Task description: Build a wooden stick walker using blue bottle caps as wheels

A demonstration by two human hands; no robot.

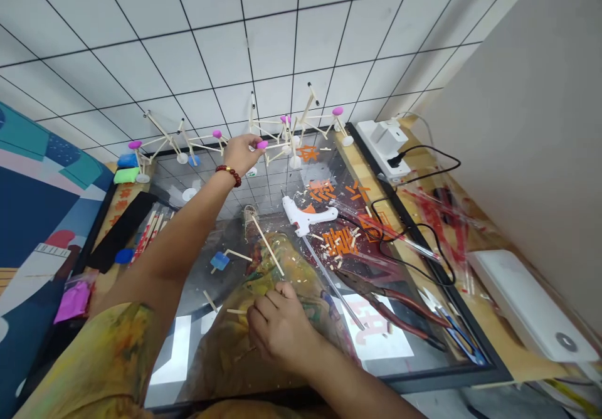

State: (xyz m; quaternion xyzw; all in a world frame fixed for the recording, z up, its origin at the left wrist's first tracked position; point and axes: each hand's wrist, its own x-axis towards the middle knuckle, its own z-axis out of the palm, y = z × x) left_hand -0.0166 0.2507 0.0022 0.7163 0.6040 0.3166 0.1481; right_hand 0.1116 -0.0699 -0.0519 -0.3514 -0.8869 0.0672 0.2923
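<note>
My left hand (243, 153) reaches to the far side of the glass-topped table, thumb and fingers pinched on a pink clay piece (262, 145). That piece is among a row of thin wooden stick frames (164, 137) with pink lumps and white round feet. Nearer to me, my right hand (277, 322) is curled closed. A thin wooden stick (236, 311) pokes out to the left of its fingers; the gripped part is hidden. Beyond this hand lies a longer wooden stick (268, 245). A blue clay piece with sticks (219, 260) lies to the left.
A white glue gun (308, 215) lies mid-table, with pliers (395, 303) and scissors (458, 334) to its right. Orange cut-outs (341, 241) and wood chips are scattered about. A black cable runs from a power strip (380, 152). A tiled wall (268, 49) stands behind.
</note>
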